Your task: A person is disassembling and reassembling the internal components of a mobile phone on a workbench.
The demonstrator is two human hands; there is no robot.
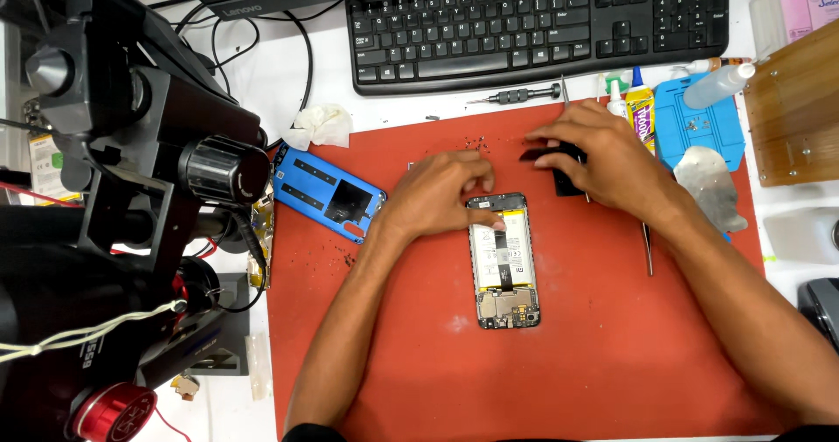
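Opened phone [505, 260] lies flat mid red mat [419, 372], left hand [441, 193] curled, fingertips pinning its top edge, right hand [603, 158] loosely closed over a small black part [559, 156] (grip unclear); light, rigid, fragile — hold by the side frame, off the flex and board.

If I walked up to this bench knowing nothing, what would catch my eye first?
Probably the opened phone lying in the middle of the red mat, its insides showing, with the left hand resting on its top end. Just beyond it, the right hand presses on a small black part. A blue back cover lies to the left, beside a big black microscope.
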